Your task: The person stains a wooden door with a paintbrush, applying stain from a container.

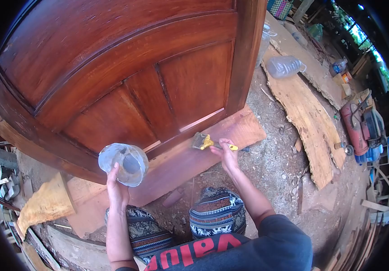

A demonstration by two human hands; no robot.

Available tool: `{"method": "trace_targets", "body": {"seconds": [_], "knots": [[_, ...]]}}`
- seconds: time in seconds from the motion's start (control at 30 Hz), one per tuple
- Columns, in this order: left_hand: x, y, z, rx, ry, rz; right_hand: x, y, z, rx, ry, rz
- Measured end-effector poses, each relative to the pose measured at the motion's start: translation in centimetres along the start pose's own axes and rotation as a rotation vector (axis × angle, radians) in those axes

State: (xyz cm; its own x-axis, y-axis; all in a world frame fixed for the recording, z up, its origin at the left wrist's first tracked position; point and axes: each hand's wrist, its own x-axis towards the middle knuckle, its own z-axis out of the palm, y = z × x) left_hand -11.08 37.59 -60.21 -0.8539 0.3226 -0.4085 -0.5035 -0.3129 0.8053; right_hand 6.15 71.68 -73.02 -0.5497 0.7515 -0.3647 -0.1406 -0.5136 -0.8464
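Observation:
My left hand [117,189] grips the rim of a cut-off plastic container [123,163], its thumb over the near edge. Some dark residue shows inside the container. In my right hand [227,155] is a paintbrush [206,142] with a yellow handle, its bristle end pointing left toward the foot of the door. A large reddish-brown panelled wooden door [145,77] stands in front of me, with a glossy finish. Two pale strips show along the lower edges of its bottom panels. The brush head overlaps the plank [176,169] under the door in this view.
A clear plastic jug [284,67] lies on rough-edged boards [306,122] at the right. Beyond them stands a red air compressor [356,128]. A yellowish slab of wood [48,203] lies at the left. Scrap wood lies along both sides.

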Motion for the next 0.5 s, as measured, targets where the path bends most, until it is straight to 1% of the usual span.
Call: {"method": "trace_targets", "body": {"seconds": [0.03,0.07,0.13,0.17,0.23,0.27,0.3,0.37,0.4,0.43,0.5], "knots": [[-0.2,0.0,0.3,0.011,0.013,-0.025,-0.5,-0.2,0.4,0.019,0.015,0.045],[-0.3,0.1,0.5,0.023,0.025,-0.049,0.1,-0.1,0.2,0.023,0.012,0.048],[-0.1,-0.2,-0.2,0.028,0.010,-0.045,2.6,-0.3,-0.6,0.041,0.213,-0.355],[0.0,-0.3,-0.2,0.025,-0.007,-0.044,4.0,-0.4,-1.0,0.041,0.216,-0.359],[-0.1,0.0,0.0,0.015,-0.013,-0.038,6.1,-0.9,-1.4,0.000,0.379,-0.524],[-0.1,0.1,0.1,0.007,-0.012,-0.026,6.2,-0.8,-1.3,-0.009,0.321,-0.492],[0.0,0.0,0.1,0.005,-0.010,-0.024,5.8,-0.5,-1.4,-0.010,0.318,-0.493],[0.0,-0.1,-0.1,0.015,-0.009,-0.004,2.5,-1.4,-0.7,-0.200,-0.005,-0.292],[0.0,-0.1,-0.2,0.014,-0.006,-0.006,1.4,-2.1,-0.6,-0.159,-0.041,-0.239],[0.1,-0.1,-0.2,0.023,-0.003,-0.015,1.7,-2.1,-1.1,-0.162,-0.041,-0.237],[0.2,-0.2,-0.1,0.031,-0.004,-0.030,2.6,-2.1,-2.5,-0.243,0.137,-0.382]]}}
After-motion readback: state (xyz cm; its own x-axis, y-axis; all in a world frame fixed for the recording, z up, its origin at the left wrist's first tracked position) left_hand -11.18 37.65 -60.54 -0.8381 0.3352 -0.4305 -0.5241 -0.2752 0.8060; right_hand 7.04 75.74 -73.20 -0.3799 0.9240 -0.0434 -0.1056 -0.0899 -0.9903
